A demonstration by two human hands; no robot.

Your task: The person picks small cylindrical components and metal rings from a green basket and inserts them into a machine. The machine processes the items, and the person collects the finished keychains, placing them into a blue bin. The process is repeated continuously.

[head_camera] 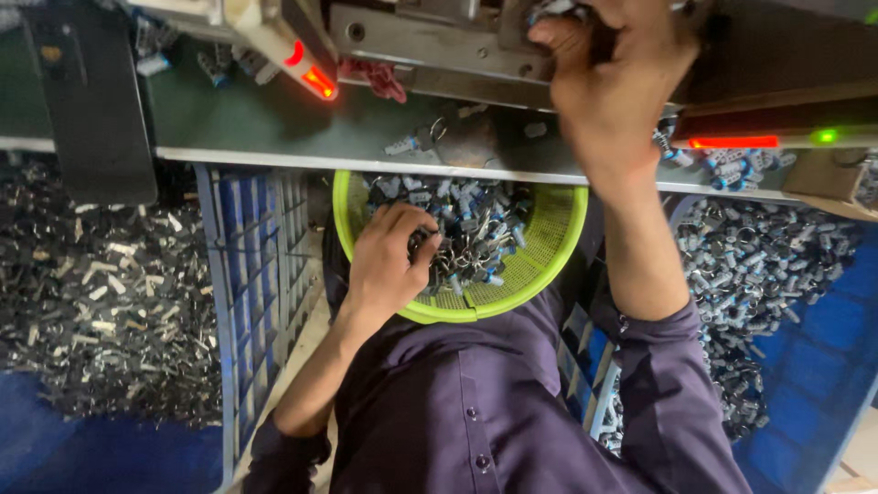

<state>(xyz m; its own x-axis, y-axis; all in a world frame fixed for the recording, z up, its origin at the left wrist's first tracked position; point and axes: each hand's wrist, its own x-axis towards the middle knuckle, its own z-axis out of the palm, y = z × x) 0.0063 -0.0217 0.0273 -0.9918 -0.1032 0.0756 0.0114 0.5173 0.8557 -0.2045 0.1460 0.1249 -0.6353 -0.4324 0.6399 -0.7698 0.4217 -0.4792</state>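
Observation:
A lime green mesh basket (549, 240) rests in my lap, holding several small metal parts with rings and blue-white ends (471, 229). My left hand (389, 261) reaches into the basket with its fingers closed over a bunch of those parts. My right hand (608, 91) is raised to the grey metal machine (430, 41) above the green workbench (274, 123); its fingertips pinch a small part at the machine's top edge, mostly hidden by the fingers.
A blue plastic crate (251, 274) stands at my left beside a heap of small dark metal pieces (101, 293). A blue bin with many finished parts (768, 265) lies at my right. Red indicator lights (318, 82) and a green light (826, 136) glow on the machine.

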